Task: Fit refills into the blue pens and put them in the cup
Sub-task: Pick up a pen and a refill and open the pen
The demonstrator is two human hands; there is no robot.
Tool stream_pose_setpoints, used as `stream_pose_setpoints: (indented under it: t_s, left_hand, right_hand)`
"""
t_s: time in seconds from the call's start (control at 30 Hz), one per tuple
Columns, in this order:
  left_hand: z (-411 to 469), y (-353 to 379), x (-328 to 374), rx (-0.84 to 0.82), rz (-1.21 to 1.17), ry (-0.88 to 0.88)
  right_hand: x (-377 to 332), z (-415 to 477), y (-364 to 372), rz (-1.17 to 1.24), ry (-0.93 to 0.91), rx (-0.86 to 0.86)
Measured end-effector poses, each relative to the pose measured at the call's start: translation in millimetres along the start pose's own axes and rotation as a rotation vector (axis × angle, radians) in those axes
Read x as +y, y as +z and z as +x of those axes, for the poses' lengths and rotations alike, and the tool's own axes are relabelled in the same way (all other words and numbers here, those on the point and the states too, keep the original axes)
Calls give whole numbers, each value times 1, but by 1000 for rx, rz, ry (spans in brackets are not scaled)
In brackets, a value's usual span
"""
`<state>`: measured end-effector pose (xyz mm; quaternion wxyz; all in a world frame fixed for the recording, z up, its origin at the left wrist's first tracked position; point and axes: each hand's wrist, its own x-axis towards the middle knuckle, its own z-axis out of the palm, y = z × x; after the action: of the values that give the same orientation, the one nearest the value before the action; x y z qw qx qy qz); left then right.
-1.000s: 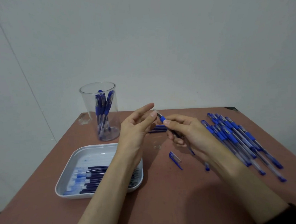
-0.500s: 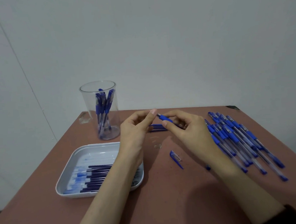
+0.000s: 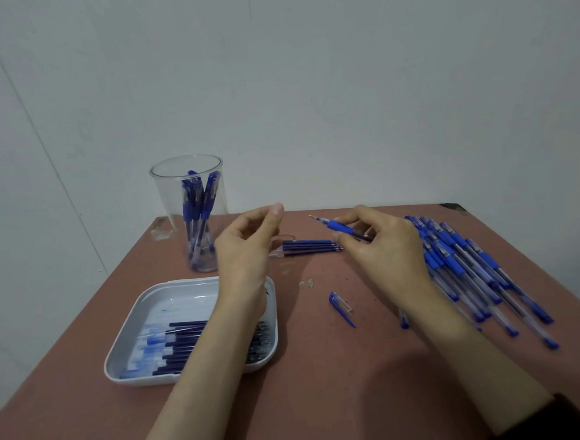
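left hand [image 3: 246,253] raised, loosely curled, empty | right hand [image 3: 387,251] pinches pen [image 3: 340,229]

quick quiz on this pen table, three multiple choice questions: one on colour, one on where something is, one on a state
1. The tray holding the refills is:
A white
B red
C black

2. The loose cap lies:
A on top of the refills in the tray
B on the table, between the tray and the pile of pens
C on the floor

3. The pen held by the right hand is:
A capped
B uncapped, its tip bare
C snapped in two

Answers:
1 A, the tray's rim and floor show white around the dark refills.
2 B, the cap rests alone on the brown tabletop, apart from both the tray and the pile.
3 B, the thin bare tip sticks out past the blue grip, pointing toward the other hand.
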<state>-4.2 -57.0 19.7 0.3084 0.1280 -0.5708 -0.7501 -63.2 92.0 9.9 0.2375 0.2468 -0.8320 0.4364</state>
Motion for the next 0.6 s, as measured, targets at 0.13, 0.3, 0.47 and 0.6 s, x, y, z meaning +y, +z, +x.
stream_pose_setpoints:
  t_s: [0.13, 0.3, 0.47, 0.6]
  left_hand:
    - [-2, 1, -11, -243, 626, 205]
    - [-14, 5, -21, -473, 1164, 323]
    - [-14, 5, -18, -515, 1226, 284]
    - [-13, 5, -21, -518, 1216, 281]
  right_hand:
    - [5, 4, -4, 46, 109, 8]
    - [4, 3, -2, 30, 110, -10]
    - [4, 3, -1, 14, 120, -29]
    - [3, 2, -1, 6, 114, -51]
